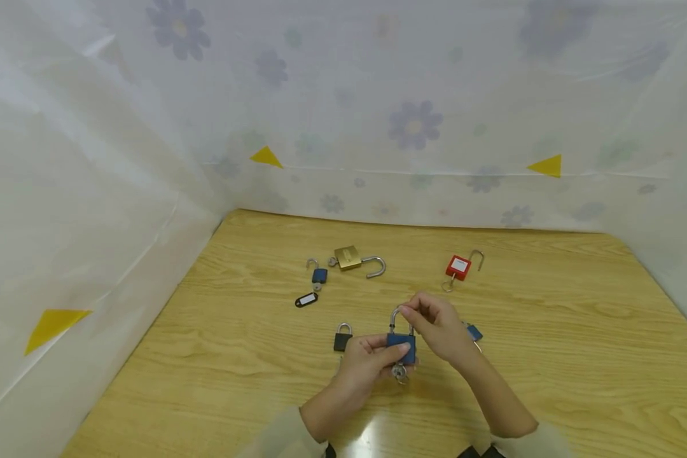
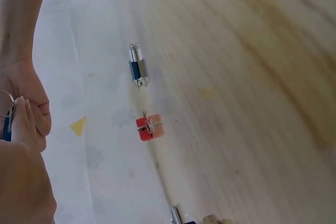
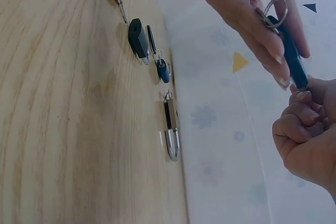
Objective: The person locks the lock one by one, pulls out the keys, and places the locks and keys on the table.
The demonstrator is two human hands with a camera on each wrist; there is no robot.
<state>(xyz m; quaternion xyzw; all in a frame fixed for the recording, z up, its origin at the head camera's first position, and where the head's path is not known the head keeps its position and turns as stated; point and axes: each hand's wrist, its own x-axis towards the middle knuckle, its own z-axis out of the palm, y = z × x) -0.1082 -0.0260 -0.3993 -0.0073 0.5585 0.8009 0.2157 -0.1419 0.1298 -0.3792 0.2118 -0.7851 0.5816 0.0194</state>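
In the head view my left hand (image 1: 363, 362) grips a blue padlock (image 1: 401, 348) by its body, thumb across the front. Keys on a ring (image 1: 399, 373) hang from the padlock's underside. The fingers of my right hand (image 1: 442, 327) pinch the top of its upright shackle (image 1: 394, 316); whether the shackle is locked I cannot tell. From the right wrist view, the blue padlock (image 3: 294, 59) appears edge-on between my left hand (image 3: 247, 14) and right hand (image 3: 310, 129). Only a sliver of it shows in the left wrist view.
On the wooden table (image 1: 206, 356) lie a brass padlock (image 1: 348, 257) and a red padlock (image 1: 458, 268), both with shackles swung out. A small blue padlock (image 1: 319, 276) has a black tag (image 1: 306, 299). A black padlock (image 1: 342, 341) and another blue one (image 1: 474, 332) lie near my hands.
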